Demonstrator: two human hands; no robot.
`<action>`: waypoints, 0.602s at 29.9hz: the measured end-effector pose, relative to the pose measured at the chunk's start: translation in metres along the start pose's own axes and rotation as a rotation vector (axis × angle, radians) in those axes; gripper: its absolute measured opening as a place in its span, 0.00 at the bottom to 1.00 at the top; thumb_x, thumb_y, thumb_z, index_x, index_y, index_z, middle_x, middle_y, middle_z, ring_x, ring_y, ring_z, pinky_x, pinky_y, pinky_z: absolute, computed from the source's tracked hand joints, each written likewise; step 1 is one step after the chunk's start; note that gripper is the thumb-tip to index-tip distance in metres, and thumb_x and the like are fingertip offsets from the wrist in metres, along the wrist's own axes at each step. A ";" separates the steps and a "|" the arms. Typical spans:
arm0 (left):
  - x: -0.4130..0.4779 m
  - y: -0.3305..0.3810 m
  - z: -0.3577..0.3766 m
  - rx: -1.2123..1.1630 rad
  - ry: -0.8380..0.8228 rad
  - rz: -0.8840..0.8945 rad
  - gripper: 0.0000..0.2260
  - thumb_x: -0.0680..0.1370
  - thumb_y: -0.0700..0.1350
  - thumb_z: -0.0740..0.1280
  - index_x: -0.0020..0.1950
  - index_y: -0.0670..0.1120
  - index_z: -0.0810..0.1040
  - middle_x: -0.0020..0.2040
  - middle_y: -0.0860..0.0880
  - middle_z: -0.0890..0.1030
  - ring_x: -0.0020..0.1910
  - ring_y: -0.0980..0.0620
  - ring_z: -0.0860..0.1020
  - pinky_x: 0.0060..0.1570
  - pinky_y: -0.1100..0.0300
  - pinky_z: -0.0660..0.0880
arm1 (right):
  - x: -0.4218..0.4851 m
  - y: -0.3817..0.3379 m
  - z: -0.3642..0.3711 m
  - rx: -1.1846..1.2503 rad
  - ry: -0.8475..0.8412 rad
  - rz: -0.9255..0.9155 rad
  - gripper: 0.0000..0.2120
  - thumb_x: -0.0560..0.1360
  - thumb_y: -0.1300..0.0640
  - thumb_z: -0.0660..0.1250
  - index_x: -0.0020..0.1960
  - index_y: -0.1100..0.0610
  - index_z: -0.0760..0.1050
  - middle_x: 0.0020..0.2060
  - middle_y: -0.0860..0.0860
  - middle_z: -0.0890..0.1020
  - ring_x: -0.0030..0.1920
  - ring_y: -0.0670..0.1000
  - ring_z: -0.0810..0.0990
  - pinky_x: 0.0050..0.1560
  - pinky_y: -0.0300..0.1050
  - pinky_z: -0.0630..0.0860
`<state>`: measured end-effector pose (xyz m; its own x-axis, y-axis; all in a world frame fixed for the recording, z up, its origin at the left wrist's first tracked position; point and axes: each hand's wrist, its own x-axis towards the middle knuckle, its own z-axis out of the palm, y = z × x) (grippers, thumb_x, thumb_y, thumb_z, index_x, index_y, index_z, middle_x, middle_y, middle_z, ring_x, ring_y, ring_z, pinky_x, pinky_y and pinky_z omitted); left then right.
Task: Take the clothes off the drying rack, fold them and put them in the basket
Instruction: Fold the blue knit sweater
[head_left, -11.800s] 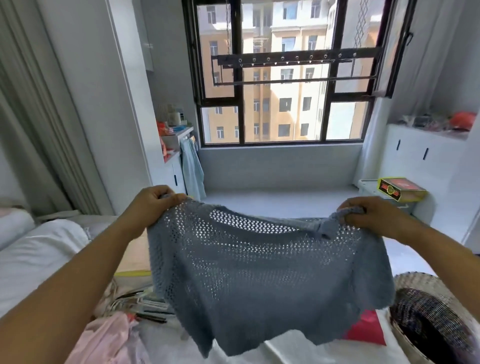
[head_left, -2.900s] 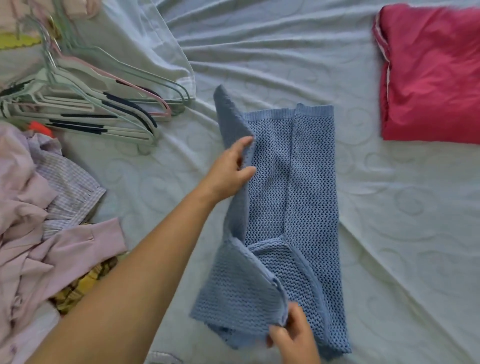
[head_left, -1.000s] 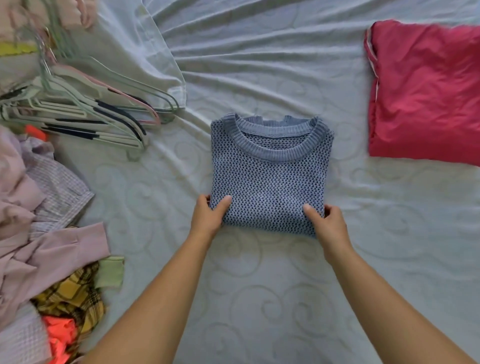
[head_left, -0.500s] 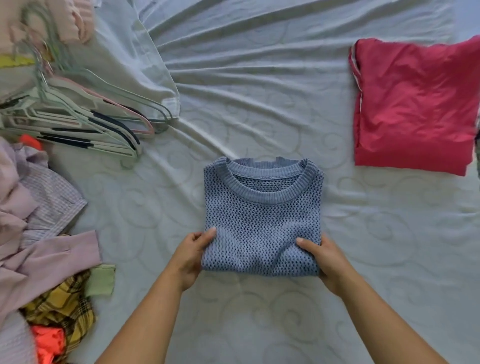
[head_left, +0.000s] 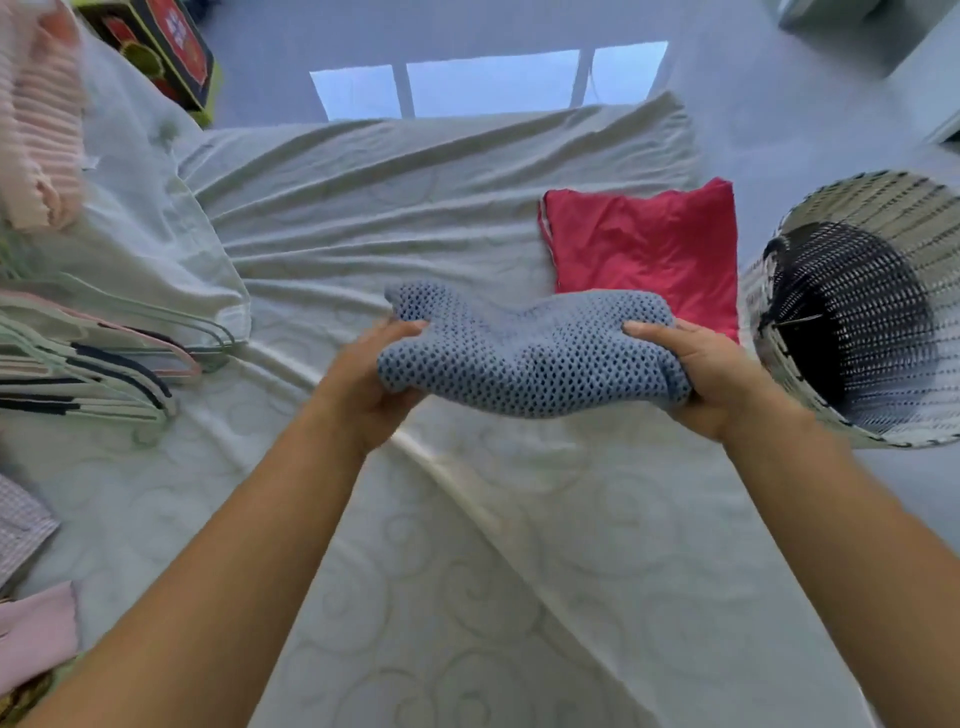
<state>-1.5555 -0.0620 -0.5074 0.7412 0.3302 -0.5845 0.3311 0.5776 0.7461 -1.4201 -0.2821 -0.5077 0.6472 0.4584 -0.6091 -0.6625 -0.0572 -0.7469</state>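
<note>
Change: half a second ago the folded blue knit sweater (head_left: 524, 358) lay flat on the bed with my hands at its near edge; now it is lifted off the sheet and sags in the middle.
Left hand (head_left: 363, 384): fingers curled under the sweater's left end, thumb on top, gripping.
Right hand (head_left: 711, 379): same grip on the right end.
Sweater position: in the air over the bed sheet (head_left: 467, 545), overlapping the near edge of the folded red garment (head_left: 644, 249), just left of the basket.
Basket (head_left: 893, 208): woven, newly in view at right beside the bed; interior dark, contents unreadable.
Bed, left side: hangers (head_left: 104, 364) in a pile, pink garment (head_left: 41, 130) behind them, more clothes at the near corner.
Room: pale floor (head_left: 753, 78) with a window-shaped patch of light, printed box (head_left: 166, 47) top left.
</note>
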 end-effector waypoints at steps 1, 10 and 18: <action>0.011 0.008 0.018 -0.008 -0.037 0.032 0.17 0.78 0.35 0.57 0.66 0.34 0.68 0.44 0.43 0.78 0.36 0.52 0.79 0.34 0.63 0.78 | 0.002 -0.021 -0.009 -0.011 0.005 -0.050 0.22 0.65 0.61 0.69 0.59 0.62 0.73 0.37 0.53 0.84 0.34 0.50 0.83 0.33 0.43 0.81; 0.099 -0.032 0.113 0.294 0.017 0.018 0.17 0.80 0.42 0.59 0.70 0.46 0.64 0.52 0.47 0.76 0.41 0.51 0.77 0.37 0.59 0.74 | 0.042 -0.061 -0.117 -0.214 0.247 -0.130 0.13 0.77 0.53 0.63 0.57 0.61 0.73 0.47 0.54 0.81 0.40 0.49 0.82 0.38 0.44 0.80; 0.087 -0.135 0.105 0.404 -0.088 -0.220 0.22 0.79 0.42 0.62 0.72 0.49 0.60 0.66 0.48 0.70 0.53 0.48 0.75 0.46 0.57 0.73 | 0.084 0.054 -0.165 -0.363 0.490 -0.065 0.19 0.78 0.59 0.61 0.68 0.59 0.64 0.59 0.53 0.73 0.57 0.54 0.73 0.55 0.52 0.72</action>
<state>-1.4749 -0.1897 -0.6254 0.6688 0.1582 -0.7264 0.6738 0.2841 0.6822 -1.3392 -0.3933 -0.6436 0.8373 0.0150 -0.5465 -0.5006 -0.3809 -0.7774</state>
